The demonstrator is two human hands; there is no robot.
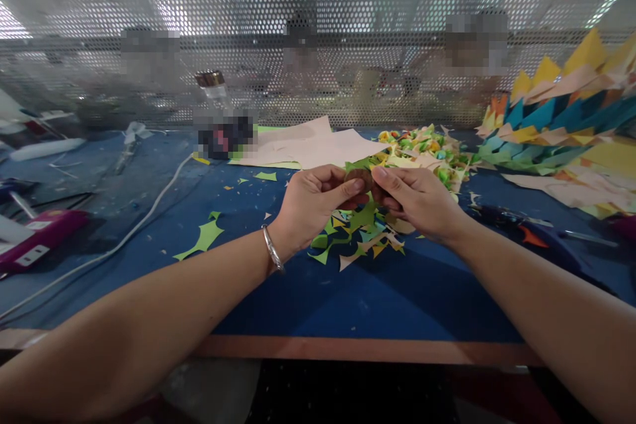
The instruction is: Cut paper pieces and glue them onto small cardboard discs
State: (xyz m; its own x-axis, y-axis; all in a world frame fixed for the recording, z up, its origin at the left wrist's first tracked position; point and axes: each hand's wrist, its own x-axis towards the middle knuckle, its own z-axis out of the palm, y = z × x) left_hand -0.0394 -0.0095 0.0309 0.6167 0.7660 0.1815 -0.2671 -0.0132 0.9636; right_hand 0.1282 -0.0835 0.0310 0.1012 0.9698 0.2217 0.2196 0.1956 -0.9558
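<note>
Through the head view I see 2 bare forearms reaching in over a blue surface with a reddish-brown front edge, the hands meeting near the middle. My left grip is narrow: thumb and fingers pinch a small, roundish brown piece. My right grip is narrow too, its thumb and fingertips closed at the right side of the brown; whether that is 1 piece or 2 layered, I cannot tell. The brown piece is held between the hands, above a scatter of green, peach and yellow paper scraps. A silver bracelet circles the left wrist

Just behind the hands lie pale paper sheets, overlapping green paper, and to their right a heap of small curled cuttings. At far right stands a tiered paper form with pointed yellow, peach, blue and green rows; in front of it rests a dark blue tool with an orange part. On the left are a green scrap, a white cable and a purple power strip. A perforated screen spans the back, with blurred shapes behind it
</note>
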